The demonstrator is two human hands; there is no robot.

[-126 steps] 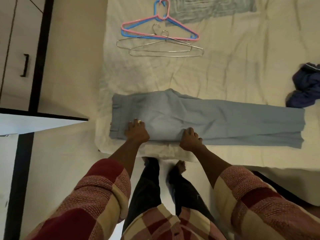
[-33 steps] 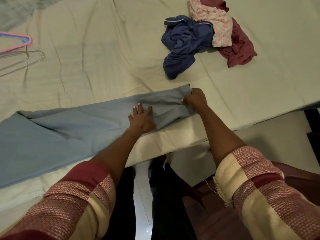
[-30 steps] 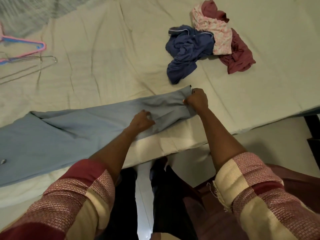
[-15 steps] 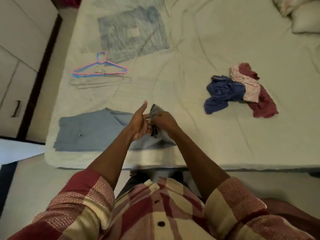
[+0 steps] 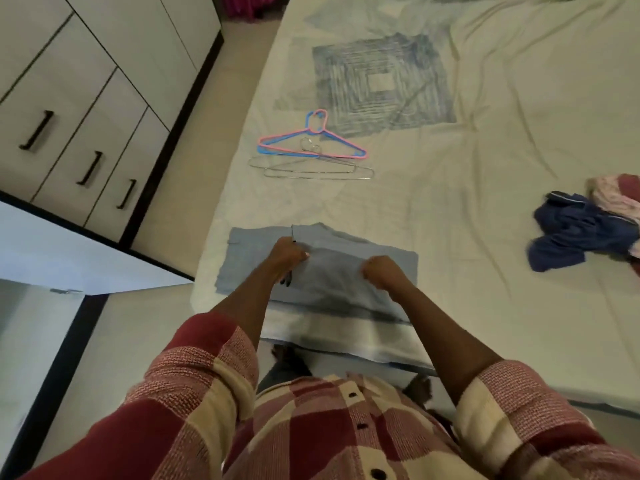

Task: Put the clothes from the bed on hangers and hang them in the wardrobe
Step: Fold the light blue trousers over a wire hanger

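Left hand and right hand, fingers curled, pinch folded light-blue trousers on the bed. Align edges squarely before reaching for the hangers.

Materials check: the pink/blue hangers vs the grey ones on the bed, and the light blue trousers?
Pink hanger and blue hanger: thick, solid-coloured, matte rod, so probably plastic or plastic-coated wire.
Grey hangers: thin, bare, silvery outline with a slight glint, most likely metal wire.
Light blue trousers: soft woven cloth, matte, folds flat with soft creases; the fibre cannot be told.
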